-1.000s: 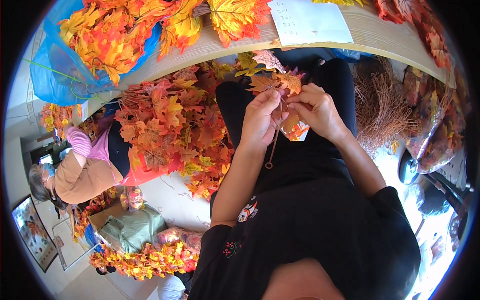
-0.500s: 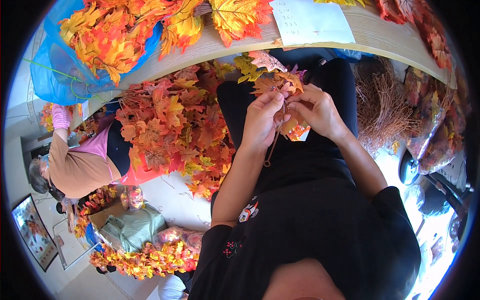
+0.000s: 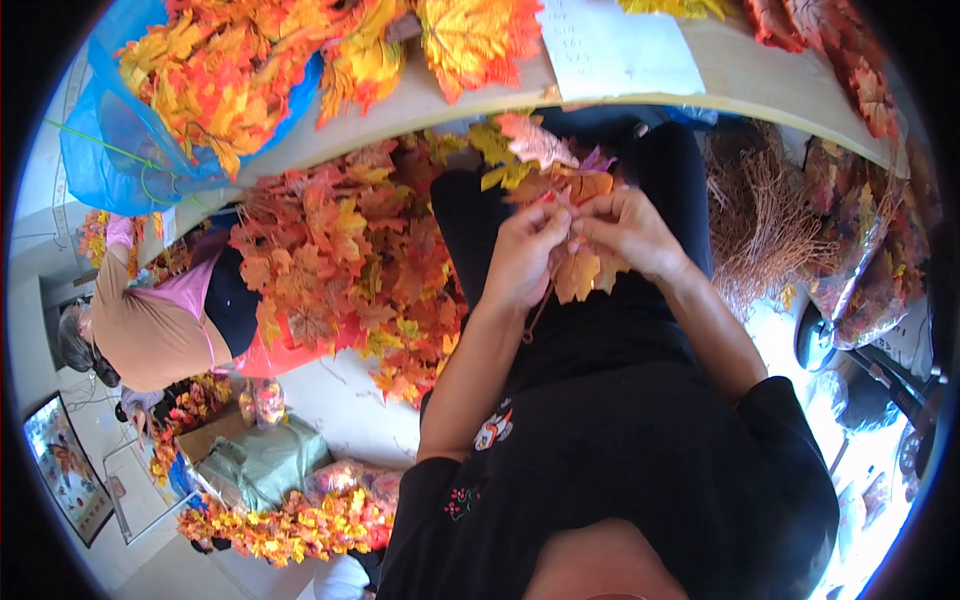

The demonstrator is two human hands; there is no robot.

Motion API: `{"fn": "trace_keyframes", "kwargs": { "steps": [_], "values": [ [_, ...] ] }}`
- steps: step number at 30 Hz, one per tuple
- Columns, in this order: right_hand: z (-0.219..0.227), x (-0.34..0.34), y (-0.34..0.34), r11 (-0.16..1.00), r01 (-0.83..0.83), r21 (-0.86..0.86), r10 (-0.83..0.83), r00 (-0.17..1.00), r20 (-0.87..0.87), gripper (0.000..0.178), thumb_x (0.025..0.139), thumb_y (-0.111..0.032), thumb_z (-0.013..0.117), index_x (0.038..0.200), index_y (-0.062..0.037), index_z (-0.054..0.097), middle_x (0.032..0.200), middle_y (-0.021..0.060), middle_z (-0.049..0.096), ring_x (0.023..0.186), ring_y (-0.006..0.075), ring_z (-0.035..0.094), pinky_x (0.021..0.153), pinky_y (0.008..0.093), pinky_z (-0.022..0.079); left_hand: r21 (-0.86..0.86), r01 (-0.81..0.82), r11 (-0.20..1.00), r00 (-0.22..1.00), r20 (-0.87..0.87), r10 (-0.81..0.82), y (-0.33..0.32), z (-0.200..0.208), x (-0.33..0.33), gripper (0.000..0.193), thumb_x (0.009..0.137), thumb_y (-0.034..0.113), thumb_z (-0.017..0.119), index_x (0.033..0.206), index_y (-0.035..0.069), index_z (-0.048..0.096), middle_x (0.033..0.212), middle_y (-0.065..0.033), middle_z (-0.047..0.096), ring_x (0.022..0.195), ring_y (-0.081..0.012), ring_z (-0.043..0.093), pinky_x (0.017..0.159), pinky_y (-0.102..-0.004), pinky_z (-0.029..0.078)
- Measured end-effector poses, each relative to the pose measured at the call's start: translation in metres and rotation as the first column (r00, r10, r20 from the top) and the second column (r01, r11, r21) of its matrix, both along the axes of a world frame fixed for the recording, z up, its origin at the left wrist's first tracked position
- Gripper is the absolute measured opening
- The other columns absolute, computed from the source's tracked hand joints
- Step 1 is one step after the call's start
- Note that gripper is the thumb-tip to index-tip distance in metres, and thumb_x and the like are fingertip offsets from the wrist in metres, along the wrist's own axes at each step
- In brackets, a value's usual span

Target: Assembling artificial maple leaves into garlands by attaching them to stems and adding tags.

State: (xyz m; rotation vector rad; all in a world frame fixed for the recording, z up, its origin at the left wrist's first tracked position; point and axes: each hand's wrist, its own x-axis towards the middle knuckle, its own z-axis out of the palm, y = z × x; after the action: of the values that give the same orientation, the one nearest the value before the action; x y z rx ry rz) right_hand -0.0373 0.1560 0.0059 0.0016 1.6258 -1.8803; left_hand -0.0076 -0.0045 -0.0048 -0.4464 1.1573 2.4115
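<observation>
Over my lap, my left hand (image 3: 527,255) is closed round a thin brown stem (image 3: 534,318) whose small looped end hangs below my palm. My right hand (image 3: 637,235) pinches with its fingertips against the left ones; what lies between them is too small to make out. Artificial maple leaves surround the fingers: a pale pink leaf (image 3: 540,142) and a yellow-green leaf (image 3: 490,150) stick out beyond them, an orange leaf (image 3: 592,184) sits at the right fingertips, and a light orange leaf (image 3: 577,274) hangs beneath both hands. A bit of purple leaf (image 3: 598,160) shows behind.
A curved table (image 3: 470,108) ahead bears leaf bunches (image 3: 230,75), a blue bag (image 3: 110,130) and a paper sheet (image 3: 622,55). Red-orange leaf bunches (image 3: 330,240) are heaped left, brown stems (image 3: 755,220) right. A person (image 3: 160,330) works at far left.
My hands have drawn together and the right fingertips now meet the left. The light orange leaf shows more fully beneath them. The looped stem end has dropped slightly.
</observation>
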Motion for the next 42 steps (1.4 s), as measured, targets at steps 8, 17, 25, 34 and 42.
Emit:
{"fn": "trace_keyframes", "kwargs": {
  "steps": [8,17,25,34,42],
  "values": [
    [0.001,-0.006,-0.002,0.952,0.106,0.288,0.009,0.928,-0.373,0.014,0.079,-0.009,0.064,0.083,0.0048,0.064,0.071,0.0057,0.063,0.065,0.0072,0.057,0.058,0.0222,0.046,-0.24,0.135,0.961,0.99,0.008,-0.137,-0.013,0.011,0.003,0.012,0.088,0.012,0.056,0.094,0.001,0.056,0.074,0.0005,0.054,0.06,-0.0064,0.051,0.051,-0.0186,0.043],
    [0.007,-0.023,-0.002,0.876,0.195,0.44,0.113,0.805,-0.582,0.015,0.074,-0.014,0.063,0.08,0.0005,0.064,0.069,0.015,0.061,0.066,0.0261,0.062,0.063,0.0323,0.049,0.877,-0.08,0.473,0.945,0.218,-0.243,-0.015,-0.005,0.003,0.027,0.094,0.012,0.037,0.111,-0.002,0.051,0.084,-0.0052,0.047,0.078,-0.0144,0.047,0.066,-0.0229,0.046],
    [0.023,-0.036,0.026,0.809,0.204,0.551,0.292,0.673,-0.679,0.023,0.078,-0.025,0.058,0.08,-0.0035,0.065,0.073,0.0175,0.062,0.07,0.0314,0.062,0.064,0.0388,0.05,0.721,-0.157,0.675,0.952,0.293,-0.093,0.01,-0.023,0.013,0.022,0.091,0.01,0.046,0.111,0.006,0.053,0.084,-0.0039,0.053,0.079,-0.0127,0.053,0.082,-0.0293,0.046],
    [0.102,-0.179,0.213,0.14,0.982,0.13,-0.207,0.157,-0.966,0.021,0.079,-0.022,0.063,0.094,-0.0067,0.067,0.075,0.0073,0.066,0.067,0.0144,0.063,0.064,0.0258,0.048,0.407,-0.308,0.86,0.851,0.522,0.059,0.015,-0.02,0.008,0.019,0.092,0.015,0.048,0.105,0.003,0.054,0.083,-0.0027,0.055,0.061,-0.0049,0.049,0.05,-0.0109,0.042],
    [0.083,-0.221,0.234,0.028,1.0,0.004,0.324,-0.005,-0.946,0.015,0.073,-0.023,0.065,0.086,-0.0145,0.066,0.077,0.004,0.063,0.078,0.0249,0.058,0.07,0.0364,0.044,0.331,-0.294,0.897,0.866,0.49,0.103,0.009,-0.032,0.015,0.019,0.088,0.001,0.041,0.104,0.001,0.052,0.079,-0.002,0.053,0.053,-0.005,0.042,0.04,-0.0144,0.031]
  ]
}}
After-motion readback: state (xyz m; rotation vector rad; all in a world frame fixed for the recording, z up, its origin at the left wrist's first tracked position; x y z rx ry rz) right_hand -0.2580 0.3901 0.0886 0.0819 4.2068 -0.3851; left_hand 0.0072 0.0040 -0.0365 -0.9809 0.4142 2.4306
